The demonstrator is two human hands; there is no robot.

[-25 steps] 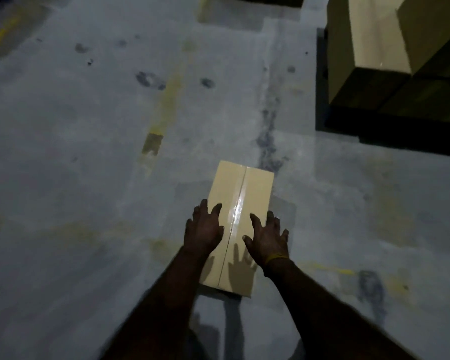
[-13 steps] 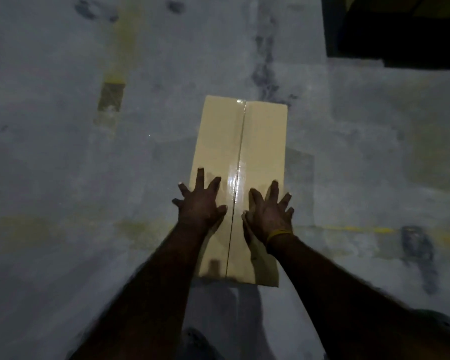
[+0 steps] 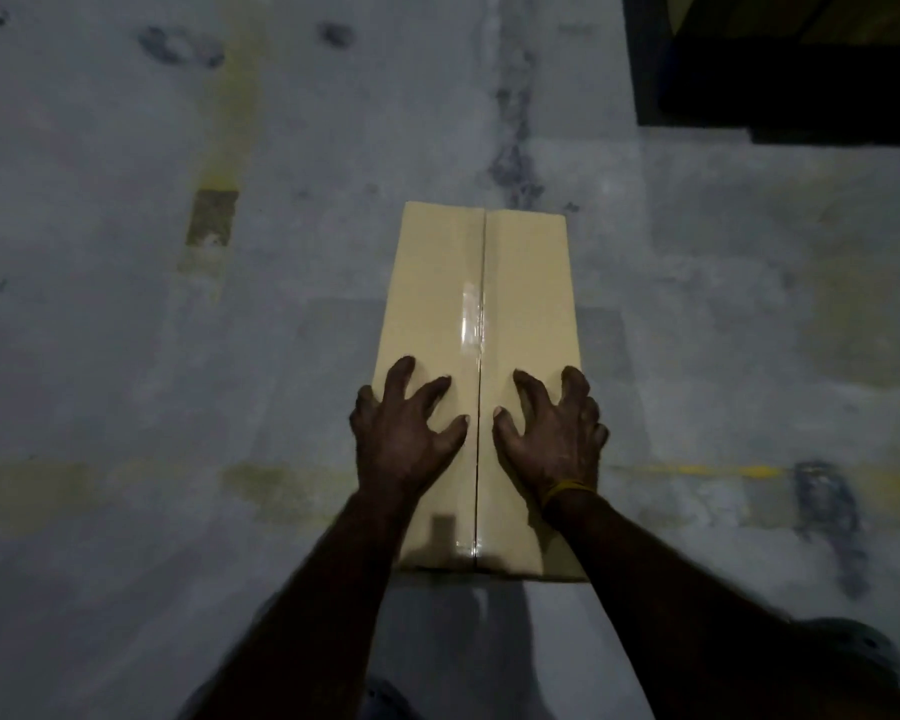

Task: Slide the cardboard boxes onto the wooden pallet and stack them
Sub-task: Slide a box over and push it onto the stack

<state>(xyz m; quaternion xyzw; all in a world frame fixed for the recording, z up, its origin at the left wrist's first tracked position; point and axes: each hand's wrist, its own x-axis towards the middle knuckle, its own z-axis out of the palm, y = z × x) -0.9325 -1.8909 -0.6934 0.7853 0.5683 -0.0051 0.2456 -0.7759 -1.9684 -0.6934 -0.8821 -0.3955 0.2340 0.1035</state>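
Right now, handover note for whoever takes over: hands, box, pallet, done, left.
Left hand: spread, pressing on top of the cardboard box, left of its taped seam.
Right hand: spread, pressing on top, right of the seam.
Box: flat on the concrete floor, not gripped.
Pallet stack: far right, dark, apart from the box.
Done: hands placed for the push.
Left: slide the box to the pallet, stack it.

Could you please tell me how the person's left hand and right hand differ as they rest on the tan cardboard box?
The left hand is bare at the wrist, while the right hand wears a thin yellow band. The left hand lies left of the taped centre seam of the tan cardboard box, the right hand to its right, its outer fingers reaching the box's right edge. Both press spread, bent fingers on the box's top near its near end.
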